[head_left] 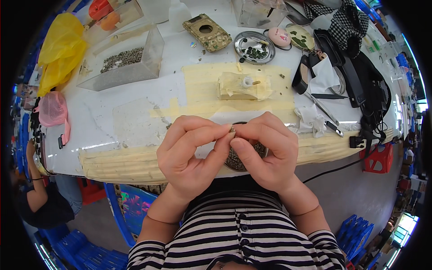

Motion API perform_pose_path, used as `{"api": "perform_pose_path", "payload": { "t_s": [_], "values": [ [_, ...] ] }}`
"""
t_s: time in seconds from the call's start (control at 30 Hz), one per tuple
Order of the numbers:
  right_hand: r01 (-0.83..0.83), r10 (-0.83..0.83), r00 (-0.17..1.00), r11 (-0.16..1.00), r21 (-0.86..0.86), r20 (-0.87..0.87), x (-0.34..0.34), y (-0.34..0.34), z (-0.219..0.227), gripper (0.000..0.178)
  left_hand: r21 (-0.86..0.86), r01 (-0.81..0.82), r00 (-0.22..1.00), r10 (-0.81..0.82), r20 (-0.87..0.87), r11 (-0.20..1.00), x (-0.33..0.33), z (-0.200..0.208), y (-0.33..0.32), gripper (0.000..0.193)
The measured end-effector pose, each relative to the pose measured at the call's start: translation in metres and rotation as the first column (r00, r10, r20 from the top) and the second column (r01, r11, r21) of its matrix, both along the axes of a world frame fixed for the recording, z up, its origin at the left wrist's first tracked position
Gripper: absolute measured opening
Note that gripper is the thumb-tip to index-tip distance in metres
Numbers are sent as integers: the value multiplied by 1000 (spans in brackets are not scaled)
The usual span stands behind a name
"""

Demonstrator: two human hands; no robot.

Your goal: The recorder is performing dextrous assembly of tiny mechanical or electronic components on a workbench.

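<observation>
My left hand [186,150] and my right hand [272,150] meet at their fingertips above the near edge of the table. Pinched between both thumbs and forefingers is a tiny brownish-green part [232,129], mostly hidden by the fingers. Just under the hands sits a round dish [240,123], partly covered by them. Many small brown-grey parts [235,161] fill it. Beyond the fingertips, a tape-covered block [234,86] with a small white cup [247,81] on top rests on yellow masking tape.
Farther back are a clear box [155,54] of small parts, a camouflage toy tank hull [207,32] and a metal dish [273,55] with dark green pieces. Tweezers [321,107] and a black bag [375,85] lie right; a pink mesh basket [52,109] left. Another person's arm [37,180] shows far left.
</observation>
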State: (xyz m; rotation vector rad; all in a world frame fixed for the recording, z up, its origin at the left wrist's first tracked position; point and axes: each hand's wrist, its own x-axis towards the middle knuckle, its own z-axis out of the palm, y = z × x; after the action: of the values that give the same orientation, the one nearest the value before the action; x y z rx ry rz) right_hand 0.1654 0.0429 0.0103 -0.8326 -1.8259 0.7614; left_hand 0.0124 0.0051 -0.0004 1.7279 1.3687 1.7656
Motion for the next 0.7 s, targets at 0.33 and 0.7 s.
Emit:
{"api": "perform_pose_path", "payload": {
  "t_s": [0.33, 0.7],
  "values": [
    [41, -70, 994, 954, 298, 85, 1, -1, 4, 25, -12, -33, 999, 32, -21, 999, 0, -3, 1, 23],
    [43, -45, 999, 988, 146, 8, 2, -2, 1, 26, -14, -20, 1000, 19, -25, 1000, 0, -1, 0, 24]
  ]
}}
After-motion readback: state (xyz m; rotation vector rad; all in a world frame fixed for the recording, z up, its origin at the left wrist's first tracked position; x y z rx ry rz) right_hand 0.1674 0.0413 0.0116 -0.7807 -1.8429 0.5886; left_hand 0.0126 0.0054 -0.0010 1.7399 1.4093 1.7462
